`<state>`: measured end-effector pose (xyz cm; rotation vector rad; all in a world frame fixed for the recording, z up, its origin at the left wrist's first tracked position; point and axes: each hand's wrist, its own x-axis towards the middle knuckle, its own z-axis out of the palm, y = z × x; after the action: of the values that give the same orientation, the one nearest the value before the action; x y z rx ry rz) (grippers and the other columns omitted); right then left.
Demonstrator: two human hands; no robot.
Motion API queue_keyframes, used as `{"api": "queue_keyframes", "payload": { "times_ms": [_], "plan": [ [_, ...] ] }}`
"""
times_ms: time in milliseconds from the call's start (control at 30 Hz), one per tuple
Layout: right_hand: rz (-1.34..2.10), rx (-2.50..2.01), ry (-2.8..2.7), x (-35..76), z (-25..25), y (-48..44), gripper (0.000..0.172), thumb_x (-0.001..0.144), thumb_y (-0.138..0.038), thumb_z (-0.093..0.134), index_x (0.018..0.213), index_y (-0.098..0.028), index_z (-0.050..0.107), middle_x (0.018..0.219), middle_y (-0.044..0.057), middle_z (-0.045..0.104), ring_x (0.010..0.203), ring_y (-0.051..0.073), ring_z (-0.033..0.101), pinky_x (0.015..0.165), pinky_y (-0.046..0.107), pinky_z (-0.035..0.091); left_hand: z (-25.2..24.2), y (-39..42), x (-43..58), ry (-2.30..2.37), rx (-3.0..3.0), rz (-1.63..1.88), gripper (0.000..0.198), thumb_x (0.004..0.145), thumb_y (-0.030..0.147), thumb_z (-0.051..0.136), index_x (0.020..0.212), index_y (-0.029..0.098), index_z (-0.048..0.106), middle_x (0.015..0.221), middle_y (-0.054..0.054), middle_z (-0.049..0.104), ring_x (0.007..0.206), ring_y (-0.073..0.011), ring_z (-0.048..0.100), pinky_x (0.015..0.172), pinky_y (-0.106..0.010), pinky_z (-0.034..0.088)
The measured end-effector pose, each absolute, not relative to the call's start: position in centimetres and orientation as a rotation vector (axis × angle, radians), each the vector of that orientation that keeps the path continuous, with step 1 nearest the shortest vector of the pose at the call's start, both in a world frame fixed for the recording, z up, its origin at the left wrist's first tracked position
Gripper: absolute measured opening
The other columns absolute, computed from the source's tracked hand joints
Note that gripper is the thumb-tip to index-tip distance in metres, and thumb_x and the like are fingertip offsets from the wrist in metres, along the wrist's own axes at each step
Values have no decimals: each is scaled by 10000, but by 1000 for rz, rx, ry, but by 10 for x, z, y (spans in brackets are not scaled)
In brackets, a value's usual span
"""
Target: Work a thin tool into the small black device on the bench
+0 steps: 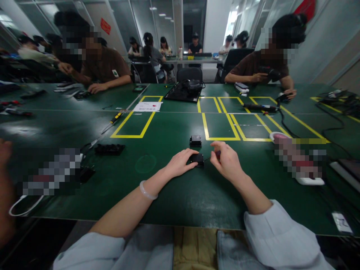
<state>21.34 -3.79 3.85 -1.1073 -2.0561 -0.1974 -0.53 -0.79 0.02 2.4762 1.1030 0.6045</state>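
My left hand (pixel 182 162) is closed around a small black box-like part (pixel 198 159), thumb on its near side and fingers over the far side. The part rests on the green table. My right hand (pixel 227 159) grips a small screwdriver (pixel 217 153) with a dark handle, mostly hidden by the fingers. Its thin shaft points left and reaches the right side of the black part; whether the tip touches is too small to tell. Just beyond my left fingers sits a second black box-like part (pixel 195 140), touched by neither hand.
Left of my hands lie a black slotted part (pixel 109 149) and a phone-like device (pixel 53 172). A yellow-black screwdriver (pixel 116 117) lies farther off. A white-edged device (pixel 309 180) is at right. Yellow tape (pixel 128 136) marks the green table (pixel 174 202). Co-workers sit opposite; another person's arm (pixel 5 187) shows at left.
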Motion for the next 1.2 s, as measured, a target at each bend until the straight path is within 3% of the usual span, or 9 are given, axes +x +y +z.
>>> {"api": "queue_keyframes", "payload": {
  "times_ms": [200,533,767,1033,1200],
  "plan": [
    [-211,-1078,-2097,215,40,-38,84,929,-284,490,905,-209,518,682,6,590,608,157,525,635,289,396,-1,-8,-5,1103,2474,600,355,895,352,562,1227,239,505,1143,-67,585,1042,-240,577,902,-390,480],
    [-196,-1093,-2072,213,38,-38,168,889,-190,441,1047,-196,499,715,16,593,631,182,545,682,319,435,1,-8,-5,1092,2463,607,357,894,348,561,1228,237,505,1150,-69,584,1042,-239,578,907,-395,476],
    [-157,-1091,-2100,213,39,-38,112,928,-290,466,964,-205,530,720,19,609,636,175,553,650,304,399,-3,-7,-5,1108,2469,598,370,889,363,568,1233,241,505,1147,-70,585,1041,-243,578,904,-401,478],
    [-125,-1110,-2079,214,38,-38,144,894,-207,435,1015,-201,514,691,9,581,625,181,534,667,311,414,-2,-8,-6,1098,2461,615,362,892,349,566,1234,245,509,1149,-65,586,1045,-238,579,912,-395,477],
    [-145,-1102,-2094,214,38,-39,103,923,-270,454,974,-203,514,702,13,585,630,176,532,663,306,409,-2,-7,-6,1103,2467,603,364,890,352,568,1232,244,507,1149,-67,582,1034,-239,580,904,-394,479]
  ]
}}
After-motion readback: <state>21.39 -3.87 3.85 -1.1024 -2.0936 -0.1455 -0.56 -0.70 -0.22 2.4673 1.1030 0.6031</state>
